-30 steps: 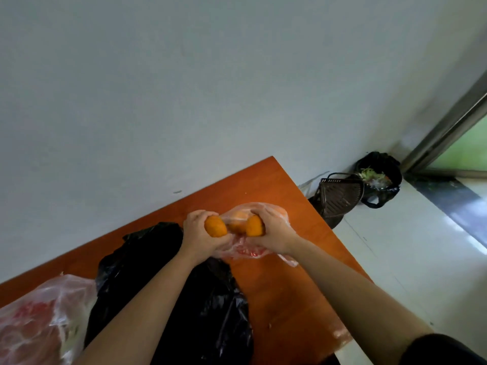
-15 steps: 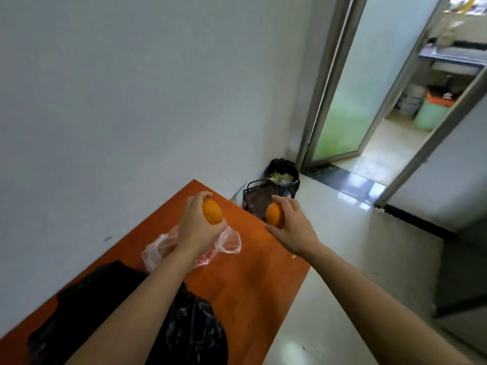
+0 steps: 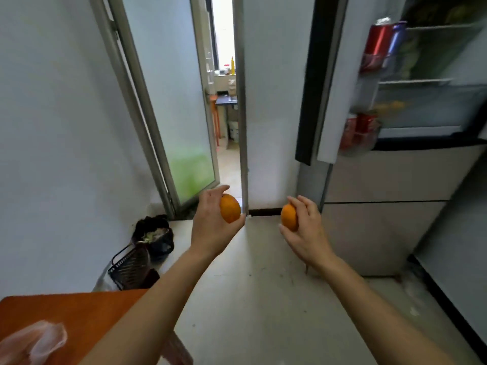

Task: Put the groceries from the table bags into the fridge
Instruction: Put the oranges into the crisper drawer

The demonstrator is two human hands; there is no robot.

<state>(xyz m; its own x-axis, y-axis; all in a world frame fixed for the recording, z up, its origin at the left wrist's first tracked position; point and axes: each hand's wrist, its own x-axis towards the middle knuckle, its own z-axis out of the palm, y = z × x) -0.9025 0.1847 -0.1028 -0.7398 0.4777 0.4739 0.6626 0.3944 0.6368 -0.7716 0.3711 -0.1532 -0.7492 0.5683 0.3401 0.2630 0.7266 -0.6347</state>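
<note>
Two oranges: your left hand (image 3: 210, 227) grips one (image 3: 230, 208), your right hand (image 3: 307, 230) pinches the other (image 3: 288, 217), near the open fridge (image 3: 395, 180).

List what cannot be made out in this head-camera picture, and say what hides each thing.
- Open grey fridge: shelf contents blurred, right side cut by the frame edge.
- Round orange fruit in the right hand: far side covered by fingers.
- Clear plastic bag: cut off by the bottom-left corner.
</note>
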